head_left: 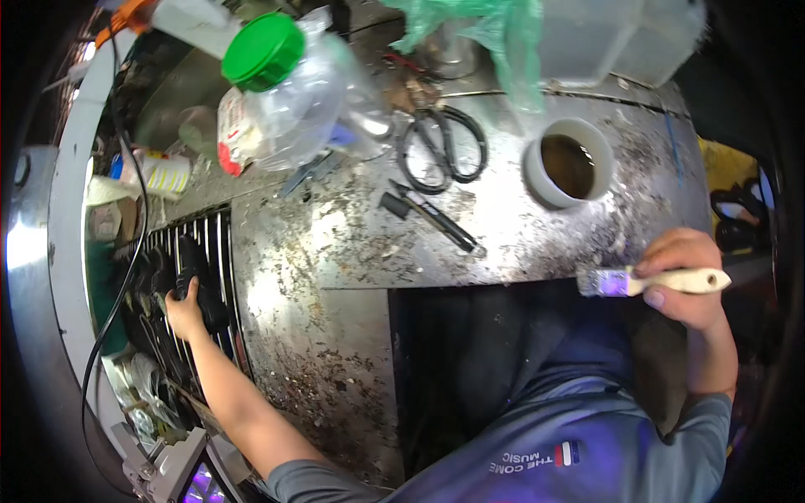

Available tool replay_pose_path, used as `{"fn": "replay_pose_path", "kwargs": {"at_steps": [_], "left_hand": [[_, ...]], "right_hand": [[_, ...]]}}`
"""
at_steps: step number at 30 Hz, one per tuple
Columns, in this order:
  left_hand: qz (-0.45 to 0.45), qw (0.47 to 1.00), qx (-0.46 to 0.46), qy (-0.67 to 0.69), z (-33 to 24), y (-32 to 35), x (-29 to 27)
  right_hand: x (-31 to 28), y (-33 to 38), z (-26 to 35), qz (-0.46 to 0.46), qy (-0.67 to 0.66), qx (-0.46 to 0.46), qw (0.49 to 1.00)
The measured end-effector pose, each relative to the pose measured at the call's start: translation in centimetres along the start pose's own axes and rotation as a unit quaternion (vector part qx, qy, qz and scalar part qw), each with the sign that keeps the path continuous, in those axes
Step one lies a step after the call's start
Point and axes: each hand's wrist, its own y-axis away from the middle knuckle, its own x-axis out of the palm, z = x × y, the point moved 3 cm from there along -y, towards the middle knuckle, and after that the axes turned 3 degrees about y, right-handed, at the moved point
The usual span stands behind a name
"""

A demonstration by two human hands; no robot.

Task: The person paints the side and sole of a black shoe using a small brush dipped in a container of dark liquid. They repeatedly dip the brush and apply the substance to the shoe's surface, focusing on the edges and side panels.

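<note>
Here, your left hand reaches out to the left edge of the stained metal tabletop, its fingers closed on a dark object lying on a black slatted grill. Your right hand hangs off the tabletop's right edge, fingers wrapped around the pale wooden handle of a small paintbrush, bristles pointing left. Farther back rest black scissors, a black marker with its cap just beside it, a white cup and a green-lidded clear plastic jar.
</note>
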Motion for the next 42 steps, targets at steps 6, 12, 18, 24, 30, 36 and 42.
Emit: {"fn": "replay_pose_path", "kwargs": {"at_steps": [6,12,18,24,30,36,42], "left_hand": [[-0.062,0.973,0.105,0.198,3.1,3.0,-4.0],[-0.095,0.878,0.263,0.389,0.1,17.8,-10.9],[-0.064,0.879,0.358,0.307,-2.9,35.7,-19.4],[0.051,0.871,0.387,0.299,-2.3,43.6,-17.3],[0.018,0.833,0.463,0.302,-7.1,48.5,-21.6],[0.038,0.79,0.479,0.38,-7.6,51.4,-23.1],[0.074,0.683,0.557,0.466,-12.5,53.6,-26.3]], "right_hand": [[-0.4,2.9,-0.4,-0.083,-0.011,-0.104,0.991],[-8.1,12.0,-5.1,-0.276,0.008,0.009,0.961],[-23.0,18.9,-18.8,-0.294,0.49,0.215,0.792],[-28.8,20.4,-31.8,-0.149,0.579,0.327,0.732],[-33.6,23.6,-40.7,-0.107,0.552,0.369,0.74],[-41.6,28.4,-36.5,-0.356,0.527,0.164,0.754],[-42.7,33.1,-26.6,-0.559,0.27,-0.024,0.784]]}}
